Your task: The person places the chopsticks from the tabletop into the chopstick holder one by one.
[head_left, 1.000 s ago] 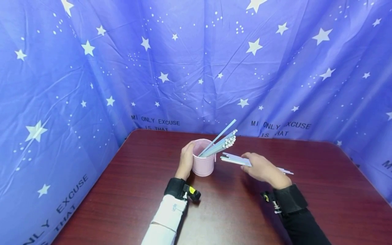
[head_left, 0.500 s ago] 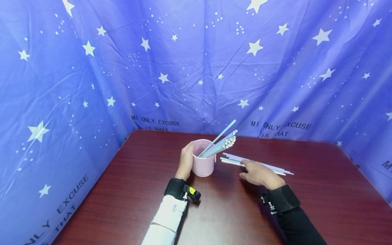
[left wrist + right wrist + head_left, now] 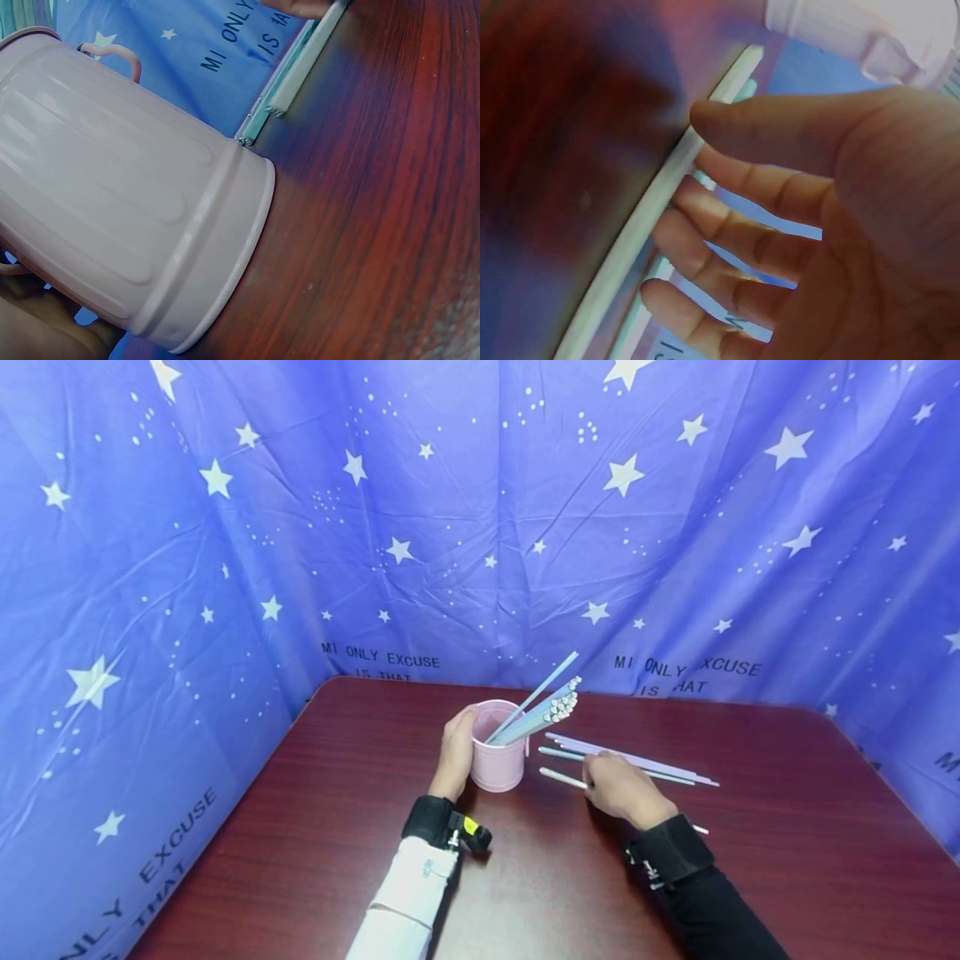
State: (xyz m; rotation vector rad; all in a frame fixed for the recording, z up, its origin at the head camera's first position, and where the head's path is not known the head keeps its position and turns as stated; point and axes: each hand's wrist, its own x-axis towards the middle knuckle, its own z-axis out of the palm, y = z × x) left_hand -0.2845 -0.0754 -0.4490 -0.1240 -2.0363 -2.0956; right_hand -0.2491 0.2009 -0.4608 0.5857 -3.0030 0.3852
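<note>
My left hand (image 3: 454, 758) holds the left side of a small pink bucket (image 3: 498, 768), which stands upright on the table. Several thin pale-blue and white sticks (image 3: 534, 718) lean out of its mouth to the right. To the right of the bucket, my right hand (image 3: 622, 789) pinches a white stick (image 3: 637, 225) between thumb and fingertips, low over the table. Just beyond that hand lie a pale-green stick (image 3: 562, 753) and a few lilac sticks (image 3: 637, 760). In the left wrist view, the bucket's ribbed wall (image 3: 112, 172) hides most of the left hand.
The dark red wooden table (image 3: 360, 727) has rounded far corners. A blue curtain (image 3: 465, 527) with white stars hangs behind it and on the left. Each wrist wears a black strap (image 3: 671, 847) with a small camera.
My right hand has let go of the bundle of sticks, which lies on the table, and has drawn one white stick away from it towards me. The left hand and bucket stay put.
</note>
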